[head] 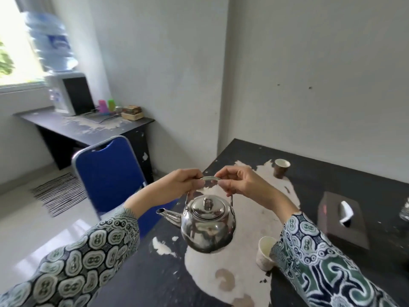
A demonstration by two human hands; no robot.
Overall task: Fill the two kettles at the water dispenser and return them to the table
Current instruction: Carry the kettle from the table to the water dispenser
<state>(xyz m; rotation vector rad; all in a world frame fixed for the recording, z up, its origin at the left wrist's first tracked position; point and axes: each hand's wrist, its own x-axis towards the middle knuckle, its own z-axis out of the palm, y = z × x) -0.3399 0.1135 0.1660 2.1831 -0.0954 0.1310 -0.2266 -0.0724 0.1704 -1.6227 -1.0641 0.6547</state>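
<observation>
A shiny steel kettle (207, 227) with its lid on hangs above the dark table (365, 187), spout pointing left. My left hand (181, 185) and my right hand (241, 182) both grip its wire handle from either end. The water dispenser (68, 94), with a large blue bottle on top, stands on a dark desk (55, 127) at the far left by the window. A glimpse of a shiny object (405, 209) shows at the right edge; I cannot tell whether it is the second kettle.
A blue folding chair (106, 171) stands between the table and the desk. On the table are a paper cup (266, 251) by my right sleeve, another cup (281, 167) farther back and a dark tissue box (342, 218). A striped mat (58, 193) lies on the floor.
</observation>
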